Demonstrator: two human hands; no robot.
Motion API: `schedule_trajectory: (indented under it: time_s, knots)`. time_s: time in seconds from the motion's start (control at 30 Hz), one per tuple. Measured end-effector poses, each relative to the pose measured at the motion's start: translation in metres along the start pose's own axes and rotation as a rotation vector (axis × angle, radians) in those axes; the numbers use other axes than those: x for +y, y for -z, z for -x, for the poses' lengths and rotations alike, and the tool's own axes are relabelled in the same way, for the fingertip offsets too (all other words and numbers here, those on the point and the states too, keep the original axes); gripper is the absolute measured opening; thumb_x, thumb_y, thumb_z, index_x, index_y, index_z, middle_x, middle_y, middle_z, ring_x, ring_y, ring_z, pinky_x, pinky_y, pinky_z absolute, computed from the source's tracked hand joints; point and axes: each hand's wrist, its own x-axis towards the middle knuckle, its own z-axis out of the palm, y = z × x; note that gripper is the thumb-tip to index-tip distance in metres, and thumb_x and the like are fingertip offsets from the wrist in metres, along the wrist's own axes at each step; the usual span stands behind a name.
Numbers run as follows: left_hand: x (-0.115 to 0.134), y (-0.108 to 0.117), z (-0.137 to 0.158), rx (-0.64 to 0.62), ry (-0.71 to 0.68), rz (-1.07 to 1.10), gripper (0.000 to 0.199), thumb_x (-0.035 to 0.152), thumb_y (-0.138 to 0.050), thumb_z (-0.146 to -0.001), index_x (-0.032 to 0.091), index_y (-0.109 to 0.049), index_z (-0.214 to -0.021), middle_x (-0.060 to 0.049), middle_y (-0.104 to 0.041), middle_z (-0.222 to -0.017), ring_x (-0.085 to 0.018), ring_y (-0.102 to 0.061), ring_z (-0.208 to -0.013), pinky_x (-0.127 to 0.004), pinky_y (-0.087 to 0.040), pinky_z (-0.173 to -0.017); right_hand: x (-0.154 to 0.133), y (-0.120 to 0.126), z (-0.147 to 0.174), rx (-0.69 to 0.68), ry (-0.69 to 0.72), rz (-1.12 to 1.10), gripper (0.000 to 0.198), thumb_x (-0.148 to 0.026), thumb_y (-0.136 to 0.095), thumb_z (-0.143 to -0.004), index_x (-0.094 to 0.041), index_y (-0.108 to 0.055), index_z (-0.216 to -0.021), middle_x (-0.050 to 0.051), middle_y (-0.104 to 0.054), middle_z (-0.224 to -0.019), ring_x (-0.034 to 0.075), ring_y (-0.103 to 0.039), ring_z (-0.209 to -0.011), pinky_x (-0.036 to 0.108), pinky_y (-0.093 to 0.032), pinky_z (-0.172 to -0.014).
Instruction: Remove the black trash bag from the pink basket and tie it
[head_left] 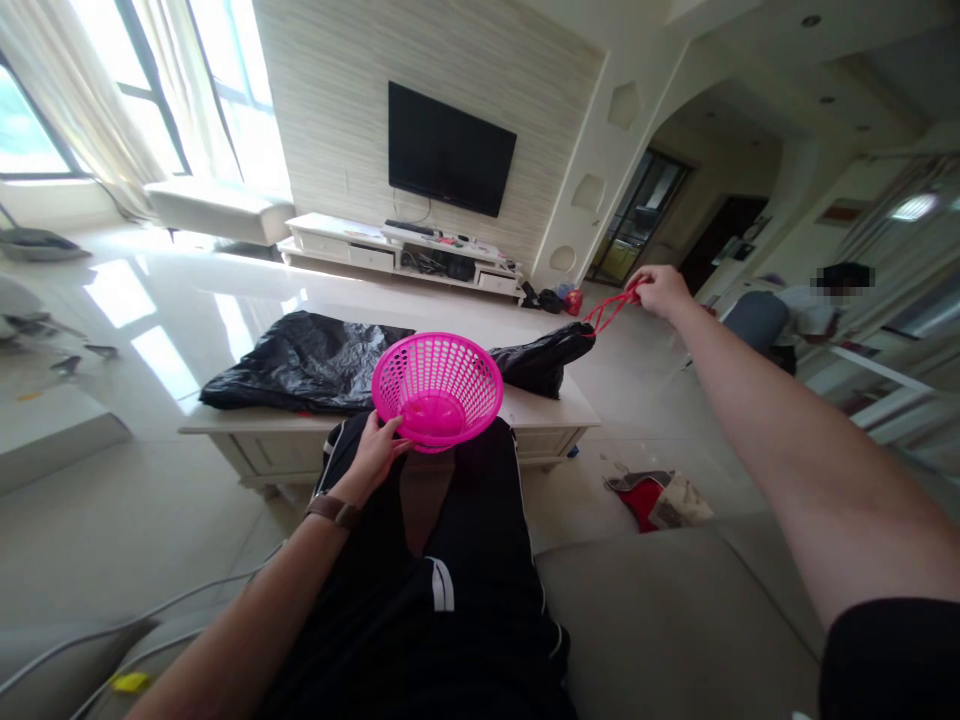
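Note:
A pink plastic basket (439,415) with a slotted wall is tilted towards me above my lap. My left hand (379,450) grips its near left rim, thumb on the inside. Out to the right, my right hand (660,290) is closed on red drawstrings (611,310). The strings run down to a black plastic bag (536,360), pulled up at that end. More black plastic (315,360) lies spread over the left of the low white table (259,450). Behind the basket, I cannot tell whether both black parts are one bag.
A grey sofa seat (675,600) is under and beside me, with a pale cable at left. Beyond the table stand a TV cabinet (341,250) and a bench (221,210). A red and beige bag (660,498) lies on the floor. Another person (780,310) sits at far right.

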Motion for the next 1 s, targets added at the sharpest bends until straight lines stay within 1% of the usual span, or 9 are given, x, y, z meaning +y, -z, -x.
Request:
schedule_trajectory:
  time_s: [0.07,0.13,0.27,0.4,0.5,0.6,0.73,0.83,1.0]
  knots:
    - [0.002,-0.005,-0.005,-0.008,0.003,0.02,0.034,0.013,-0.072,-0.083,0.022,-0.054,-0.111,-0.006,-0.066,-0.113,-0.012,-0.07,-0.065,-0.033,-0.067,-0.063,0.021,0.0,0.023,-0.335,-0.172,-0.085,0.023,0.003,-0.055,-0.079,-0.01,-0.072,-0.088,0.008,-0.071,-0.08,0.016,-0.069,-0.076,0.029,-0.059,-0.081]
    - [0.004,-0.011,-0.01,-0.015,0.008,0.044,0.035,0.012,-0.072,-0.083,0.022,-0.052,-0.111,-0.006,-0.065,-0.115,-0.013,-0.07,-0.069,-0.033,-0.068,-0.065,0.048,-0.003,0.056,-0.667,-0.368,-0.045,0.021,0.002,-0.057,-0.077,-0.013,-0.072,-0.077,0.007,-0.071,-0.075,0.014,-0.068,-0.074,0.024,-0.058,-0.08]
    - [0.007,-0.022,-0.018,-0.017,0.01,0.097,0.035,0.012,-0.07,-0.086,0.023,-0.049,-0.112,-0.007,-0.063,-0.118,-0.016,-0.072,-0.082,-0.037,-0.07,-0.07,0.103,-0.023,0.138,-0.866,-0.569,0.12,0.016,0.001,-0.065,-0.065,-0.012,-0.067,-0.057,0.007,-0.063,-0.056,0.017,-0.062,-0.056,0.03,-0.058,-0.064]
    - [0.012,-0.032,-0.027,0.004,0.006,0.149,0.038,0.01,-0.07,-0.088,0.023,-0.046,-0.115,-0.01,-0.059,-0.125,-0.021,-0.072,-0.093,-0.04,-0.071,-0.071,0.133,-0.045,0.187,-0.946,-0.636,0.191,0.014,-0.001,-0.066,-0.061,-0.013,-0.069,-0.067,0.009,-0.069,-0.067,0.019,-0.067,-0.064,0.03,-0.059,-0.066]
    - [0.016,-0.039,-0.035,0.017,0.004,0.181,0.038,0.011,-0.07,-0.09,0.023,-0.045,-0.116,-0.013,-0.054,-0.134,-0.023,-0.071,-0.101,-0.043,-0.071,-0.075,0.135,-0.059,0.183,-0.926,-0.577,0.235,0.024,-0.005,-0.066,-0.066,-0.015,-0.071,-0.087,0.013,-0.074,-0.092,0.021,-0.07,-0.076,0.031,-0.058,-0.067]
    - [0.021,-0.045,-0.046,0.03,0.014,0.195,0.033,0.012,-0.066,-0.095,0.023,-0.044,-0.117,-0.015,-0.051,-0.14,-0.024,-0.069,-0.109,-0.045,-0.071,-0.08,0.12,-0.077,0.159,-0.897,-0.448,0.286,0.03,-0.007,-0.066,-0.071,-0.013,-0.07,-0.099,0.017,-0.073,-0.108,0.021,-0.068,-0.084,0.028,-0.053,-0.067]
    - [0.024,-0.05,-0.059,0.033,0.043,0.188,0.032,0.014,-0.063,-0.098,0.022,-0.042,-0.121,-0.018,-0.047,-0.146,-0.026,-0.064,-0.121,-0.046,-0.07,-0.083,0.081,-0.118,0.131,-0.916,-0.216,0.305,0.032,-0.008,-0.066,-0.076,-0.012,-0.071,-0.107,0.013,-0.074,-0.102,0.018,-0.066,-0.087,0.024,-0.049,-0.072]
    - [0.024,-0.052,-0.069,0.03,0.049,0.171,0.037,0.016,-0.063,-0.099,0.024,-0.04,-0.127,-0.017,-0.042,-0.153,-0.027,-0.061,-0.126,-0.045,-0.07,-0.083,0.046,-0.158,0.125,-0.942,-0.041,0.303,0.031,-0.008,-0.066,-0.078,-0.014,-0.075,-0.107,0.01,-0.076,-0.103,0.019,-0.067,-0.089,0.024,-0.048,-0.076]
    - [0.022,-0.045,-0.083,-0.03,0.064,0.099,0.045,0.032,-0.067,-0.099,0.026,-0.037,-0.132,-0.02,-0.041,-0.154,-0.027,-0.071,-0.112,-0.045,-0.07,-0.081,-0.011,-0.223,0.141,-0.969,0.211,0.267,0.031,-0.01,-0.064,-0.083,-0.02,-0.077,-0.109,0.006,-0.078,-0.11,0.018,-0.07,-0.097,0.023,-0.048,-0.081]
